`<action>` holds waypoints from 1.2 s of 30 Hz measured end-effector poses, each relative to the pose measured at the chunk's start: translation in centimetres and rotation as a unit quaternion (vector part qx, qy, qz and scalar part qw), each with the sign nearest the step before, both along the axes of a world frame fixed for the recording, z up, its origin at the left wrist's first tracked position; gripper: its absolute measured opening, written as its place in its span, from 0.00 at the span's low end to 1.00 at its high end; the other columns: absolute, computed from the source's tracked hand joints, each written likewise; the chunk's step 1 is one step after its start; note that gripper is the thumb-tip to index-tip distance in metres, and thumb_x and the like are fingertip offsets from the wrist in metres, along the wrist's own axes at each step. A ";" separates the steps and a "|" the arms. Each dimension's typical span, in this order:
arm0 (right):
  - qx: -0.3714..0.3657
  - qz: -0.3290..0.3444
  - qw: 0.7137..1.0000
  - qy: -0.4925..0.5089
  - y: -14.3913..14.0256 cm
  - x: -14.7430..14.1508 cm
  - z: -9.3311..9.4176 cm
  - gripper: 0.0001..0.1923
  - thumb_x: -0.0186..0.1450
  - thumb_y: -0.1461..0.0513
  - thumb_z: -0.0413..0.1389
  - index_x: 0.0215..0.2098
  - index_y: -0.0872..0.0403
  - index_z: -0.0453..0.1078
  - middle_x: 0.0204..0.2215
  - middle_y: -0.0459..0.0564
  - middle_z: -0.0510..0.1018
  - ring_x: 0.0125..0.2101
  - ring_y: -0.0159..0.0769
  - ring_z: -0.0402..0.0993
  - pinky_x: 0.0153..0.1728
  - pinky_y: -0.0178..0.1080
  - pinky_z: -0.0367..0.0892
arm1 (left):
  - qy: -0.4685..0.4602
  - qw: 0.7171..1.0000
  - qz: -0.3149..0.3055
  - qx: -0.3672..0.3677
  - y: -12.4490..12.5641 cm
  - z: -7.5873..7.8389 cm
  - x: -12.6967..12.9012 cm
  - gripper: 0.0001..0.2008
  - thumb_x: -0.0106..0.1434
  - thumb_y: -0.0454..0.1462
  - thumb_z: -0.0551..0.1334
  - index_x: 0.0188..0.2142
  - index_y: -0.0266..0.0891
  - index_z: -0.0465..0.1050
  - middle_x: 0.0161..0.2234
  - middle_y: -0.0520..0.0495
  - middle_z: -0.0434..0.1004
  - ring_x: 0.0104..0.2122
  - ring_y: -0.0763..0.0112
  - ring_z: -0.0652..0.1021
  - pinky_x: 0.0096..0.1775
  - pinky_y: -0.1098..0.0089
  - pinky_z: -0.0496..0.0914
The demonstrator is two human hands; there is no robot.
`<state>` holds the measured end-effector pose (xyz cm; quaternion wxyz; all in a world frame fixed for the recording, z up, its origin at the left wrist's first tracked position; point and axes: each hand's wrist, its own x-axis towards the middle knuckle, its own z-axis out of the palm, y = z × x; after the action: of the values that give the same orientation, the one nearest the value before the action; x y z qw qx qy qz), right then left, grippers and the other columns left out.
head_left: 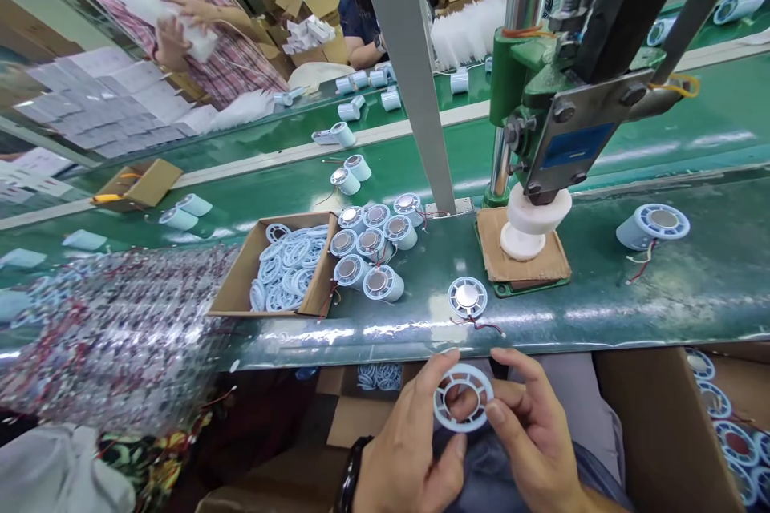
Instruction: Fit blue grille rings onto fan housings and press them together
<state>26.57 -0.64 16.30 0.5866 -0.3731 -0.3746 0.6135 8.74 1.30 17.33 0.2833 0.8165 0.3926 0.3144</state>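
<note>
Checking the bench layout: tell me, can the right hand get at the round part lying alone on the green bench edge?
Probably yes: the round part lies in the open just beyond the right hand, though both hands hold a white ring.

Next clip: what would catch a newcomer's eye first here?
Probably the white plastic ring held low in the middle between the left hand and right hand. Above it, a green hand press stands on the bench, with a box of rings to its left.
</note>
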 end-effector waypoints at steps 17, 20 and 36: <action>0.143 -0.046 0.986 -0.074 0.6 -0.2 1.0 0.19 0.77 0.59 0.50 0.64 0.39 0.59 0.40 0.46 0.87 0.40 0.33 0.86 0.44 0.33 0.80 | 0.001 0.992 -0.075 -0.099 1.5 1.5 -0.7 0.33 0.70 0.34 0.53 0.71 0.51 0.43 0.55 0.41 0.75 0.46 0.58 0.82 0.48 0.62 0.77; 0.158 -0.062 0.981 -0.092 0.7 -0.1 0.9 0.19 0.77 0.59 0.50 0.65 0.39 0.59 0.40 0.45 0.87 0.39 0.32 0.86 0.44 0.33 0.80 | -0.005 0.991 -0.078 -0.111 1.6 1.5 -0.7 0.32 0.71 0.37 0.52 0.71 0.51 0.42 0.54 0.40 0.75 0.45 0.57 0.81 0.46 0.62 0.77; 0.268 -0.074 0.946 -0.167 0.3 0.4 0.6 0.23 0.78 0.62 0.47 0.70 0.44 0.52 0.42 0.49 0.87 0.45 0.37 0.85 0.43 0.36 0.82 | -0.030 0.995 -0.067 -0.064 0.8 1.5 0.0 0.38 0.61 0.28 0.55 0.69 0.45 0.47 0.56 0.39 0.71 0.49 0.61 0.78 0.54 0.64 0.72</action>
<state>26.95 -0.31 16.87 0.6377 -0.3258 -0.5889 0.3747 8.75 2.15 18.86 0.3668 0.8113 0.3477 0.2939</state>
